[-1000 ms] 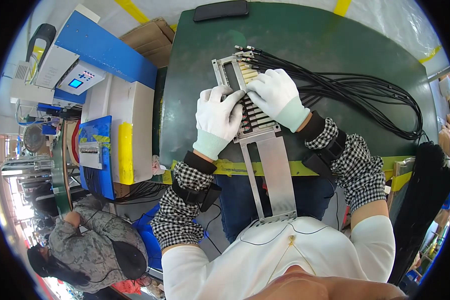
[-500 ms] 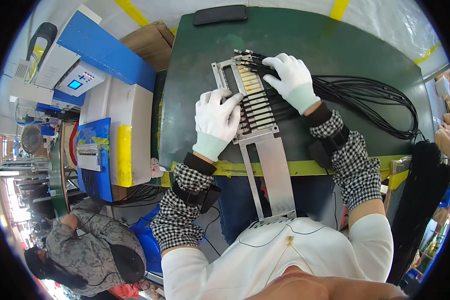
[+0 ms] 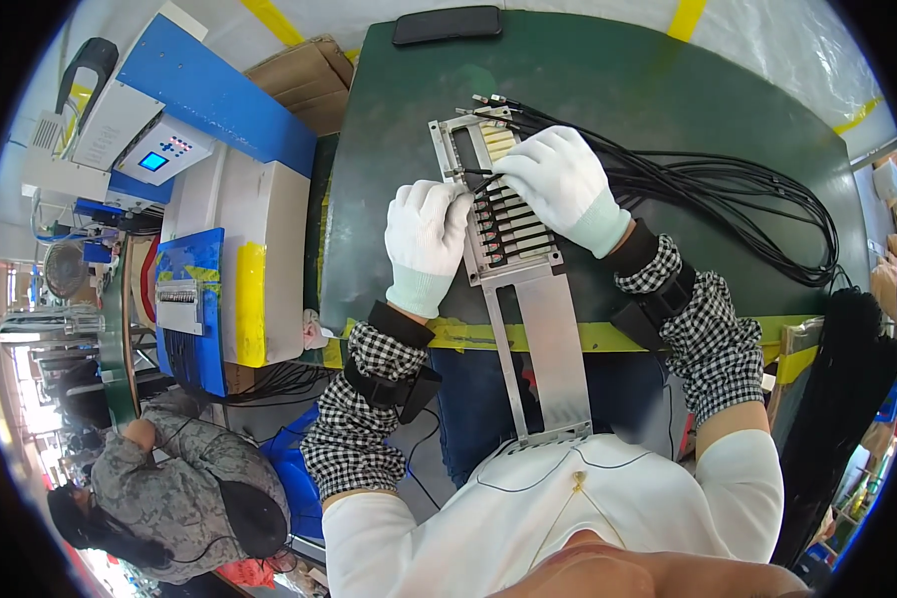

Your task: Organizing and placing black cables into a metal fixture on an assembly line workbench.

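A long metal fixture (image 3: 556,344) lies on the green table and reaches over its front edge toward my body. Across its slotted far part, several black cables (image 3: 520,235) lie side by side in a row, and pale yellow slots show bare beyond them. My right hand (image 3: 563,189), in a white glove, pinches the end part of a black cable (image 3: 484,183) above the row. Also gloved in white, my left hand (image 3: 424,234) is closed at the fixture's left edge, with fingertips by that cable's tip; what they grip is hidden.
A bundle of black cables (image 3: 738,194) loops over the table's right side. More loose cable ends (image 3: 490,100) lie at the fixture's far end. A dark phone (image 3: 448,26) rests at the back edge. Left stands a blue and white machine (image 3: 219,95); a person (image 3: 189,478) sits below it.
My right hand has come nearer and left from the cable ends at the far end, bringing a cable over the row. My left hand's fingers have closed beside it.
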The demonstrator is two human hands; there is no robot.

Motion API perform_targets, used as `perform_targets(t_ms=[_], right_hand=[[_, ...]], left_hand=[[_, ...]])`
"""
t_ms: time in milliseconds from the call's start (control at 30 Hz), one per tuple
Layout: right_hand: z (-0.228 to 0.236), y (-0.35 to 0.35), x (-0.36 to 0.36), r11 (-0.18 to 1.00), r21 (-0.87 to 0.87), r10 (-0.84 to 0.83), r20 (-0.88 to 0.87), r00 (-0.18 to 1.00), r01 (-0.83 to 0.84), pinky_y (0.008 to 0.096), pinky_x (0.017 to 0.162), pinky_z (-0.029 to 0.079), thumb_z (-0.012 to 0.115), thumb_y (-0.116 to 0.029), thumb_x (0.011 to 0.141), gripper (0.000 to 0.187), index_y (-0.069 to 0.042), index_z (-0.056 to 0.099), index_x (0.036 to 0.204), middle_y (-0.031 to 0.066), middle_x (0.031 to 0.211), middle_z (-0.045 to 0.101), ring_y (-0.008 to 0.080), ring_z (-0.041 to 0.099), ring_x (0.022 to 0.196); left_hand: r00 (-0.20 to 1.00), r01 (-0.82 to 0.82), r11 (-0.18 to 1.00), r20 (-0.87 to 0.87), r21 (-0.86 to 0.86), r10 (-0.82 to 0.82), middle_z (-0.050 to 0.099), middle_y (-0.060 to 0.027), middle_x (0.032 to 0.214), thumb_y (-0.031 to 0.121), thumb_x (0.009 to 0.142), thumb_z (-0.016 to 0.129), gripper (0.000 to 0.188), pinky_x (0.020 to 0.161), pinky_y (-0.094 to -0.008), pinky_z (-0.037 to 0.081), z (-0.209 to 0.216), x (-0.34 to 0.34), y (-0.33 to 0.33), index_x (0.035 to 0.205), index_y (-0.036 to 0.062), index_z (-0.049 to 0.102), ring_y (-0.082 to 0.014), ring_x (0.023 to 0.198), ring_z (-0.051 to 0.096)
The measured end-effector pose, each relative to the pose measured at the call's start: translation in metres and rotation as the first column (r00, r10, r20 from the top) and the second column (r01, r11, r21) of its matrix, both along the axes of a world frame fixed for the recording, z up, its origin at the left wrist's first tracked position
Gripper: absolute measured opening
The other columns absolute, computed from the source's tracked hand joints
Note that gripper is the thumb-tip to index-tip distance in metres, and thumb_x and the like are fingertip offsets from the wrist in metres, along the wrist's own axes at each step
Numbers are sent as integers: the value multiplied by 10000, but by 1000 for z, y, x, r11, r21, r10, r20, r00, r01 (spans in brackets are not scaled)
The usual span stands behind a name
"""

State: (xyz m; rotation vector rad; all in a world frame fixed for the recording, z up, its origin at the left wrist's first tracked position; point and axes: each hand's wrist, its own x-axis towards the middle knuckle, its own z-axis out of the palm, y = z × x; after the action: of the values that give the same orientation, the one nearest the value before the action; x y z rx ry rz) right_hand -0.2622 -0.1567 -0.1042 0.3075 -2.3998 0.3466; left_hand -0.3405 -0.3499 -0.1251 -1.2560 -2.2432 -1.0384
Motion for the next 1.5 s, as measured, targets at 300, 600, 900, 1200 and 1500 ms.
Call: perform_targets(t_ms=[300, 600, 900, 1200, 1500], right_hand=[[7, -8, 5, 984, -53, 177, 91, 980, -173, 361, 759, 487, 732, -190, 788, 199, -123, 677, 967, 45, 803, 636, 244, 628, 785], [-2, -11, -2, 985, -80, 160, 96, 982, -153, 381, 736, 502, 704, -153, 775, 176, -110, 653, 938, 44, 850, 649, 254, 633, 832], [15, -9, 4, 972, 184, 137, 49, 989, -143, 354, 838, 480, 710, -168, 772, 159, -127, 644, 910, 29, 845, 647, 212, 625, 880], [16, 25, 12, 978, -138, 200, 386, 901, -158, 375, 824, 499, 693, -211, 834, 189, -84, 689, 973, 79, 869, 671, 256, 640, 866], [6, 32, 12, 892, -451, 93, 262, 961, 36, 369, 797, 532, 680, -237, 872, 226, -61, 697, 1013, 122, 980, 701, 289, 677, 895]], left_hand=[[992, 118, 993, 44, 25, -119, 585, -85, 838, 90, 848, 634, 40, 718, -383, 454, 3, 1, -3, 856, 70, 601, -298, 801, 554], [995, 97, 995, -29, 15, -97, 589, -68, 840, 91, 839, 640, 46, 727, -384, 446, 6, 5, 0, 856, 76, 600, -290, 805, 555], [997, 66, 997, -28, 39, -65, 588, -64, 838, 82, 830, 643, 49, 729, -377, 441, 5, 6, 1, 846, 76, 597, -285, 814, 553], [950, 95, 988, 285, 119, -126, 581, -92, 835, 118, 880, 603, 101, 731, -387, 458, 8, 10, -1, 832, 33, 574, -288, 816, 544], [964, -52, 999, 259, -5, 51, 579, -99, 926, 146, 924, 578, 150, 781, -341, 461, 3, 11, 1, 860, 12, 599, -258, 887, 550]])
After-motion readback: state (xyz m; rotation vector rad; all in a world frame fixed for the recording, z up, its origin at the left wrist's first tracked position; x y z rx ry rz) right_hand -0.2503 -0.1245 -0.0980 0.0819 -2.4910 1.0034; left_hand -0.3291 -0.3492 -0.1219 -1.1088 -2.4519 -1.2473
